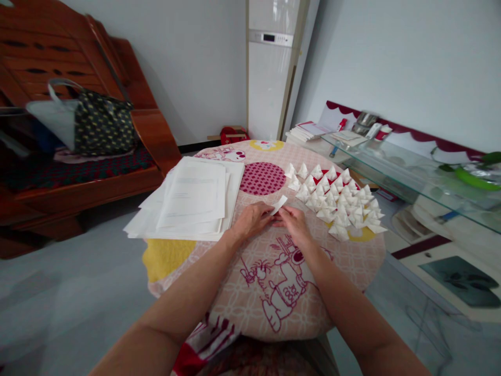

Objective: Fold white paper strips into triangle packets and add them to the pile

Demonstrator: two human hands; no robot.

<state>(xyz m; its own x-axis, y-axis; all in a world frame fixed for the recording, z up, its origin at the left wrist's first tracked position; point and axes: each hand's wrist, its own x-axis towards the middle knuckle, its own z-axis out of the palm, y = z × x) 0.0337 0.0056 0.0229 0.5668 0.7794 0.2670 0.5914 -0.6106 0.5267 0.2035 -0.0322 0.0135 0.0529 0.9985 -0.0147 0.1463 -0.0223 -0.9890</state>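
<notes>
Between my two hands is a small folded strip of white paper [279,204], held above the middle of the round table. My left hand [253,218] pinches its left side, and my right hand [294,222] grips it from the right. Fingers cover the paper's lower part, so its full shape is hidden. To the right stand several folded paper triangles [340,196] in loose rows, with pointed tips up. On the left lies a pile of paper sheets [193,193], the top ones bearing faint print.
A patterned cloth [230,308] covers the round table. Close on the right runs a glass-topped cabinet [410,172] with books [307,130] and a green bowl [477,178]. A wooden bench [151,141] holding a dotted bag [104,122] stands left; a tall white air conditioner [268,78] is behind.
</notes>
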